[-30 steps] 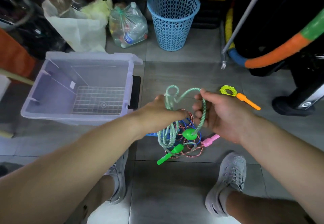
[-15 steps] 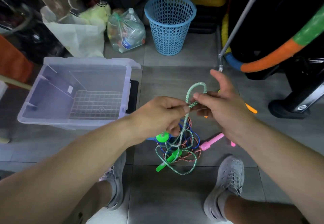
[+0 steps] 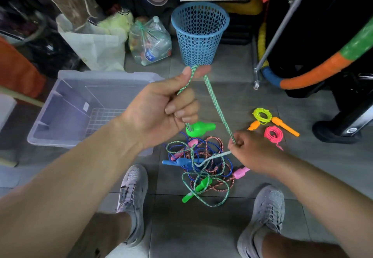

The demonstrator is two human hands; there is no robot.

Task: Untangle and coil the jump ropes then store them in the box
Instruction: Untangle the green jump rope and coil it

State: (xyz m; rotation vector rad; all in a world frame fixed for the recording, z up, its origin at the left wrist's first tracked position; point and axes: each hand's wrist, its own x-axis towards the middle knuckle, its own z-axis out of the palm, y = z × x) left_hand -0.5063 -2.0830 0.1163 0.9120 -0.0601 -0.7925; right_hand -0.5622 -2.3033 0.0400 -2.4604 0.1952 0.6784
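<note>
The left hand (image 3: 159,108) is raised over the tiled floor (image 3: 201,227), its fingers curled round the green-and-white rope (image 3: 218,108). The rope bends over the top of this hand between thumb and index finger. From that bend one run drops through the fist to a green handle (image 3: 200,129) just below the curled fingers (whether this handle hangs free or rests on the floor cannot be determined). The other run slants down and to the right, drawn straight, to the right hand (image 3: 252,152), which pinches it between thumb and curled fingers. Below the pinch the rope passes left into the tangle (image 3: 210,175) on the floor between the two shoes (image 3: 133,197). The tangle contains blue and red-and-white cords, a blue handle (image 3: 177,162), a pink handle (image 3: 241,173) at its right edge and a second green handle (image 3: 196,190) near its lower edge. The clear plastic box (image 3: 109,75) stands open on the floor to the left, well apart from the tangle, with a wire grid visible in its base. Two ropes lie already coiled on the floor to the right of the right hand: a yellow coil (image 3: 262,114) with orange handles and, just beside it, a pink coil (image 3: 273,134).
</note>
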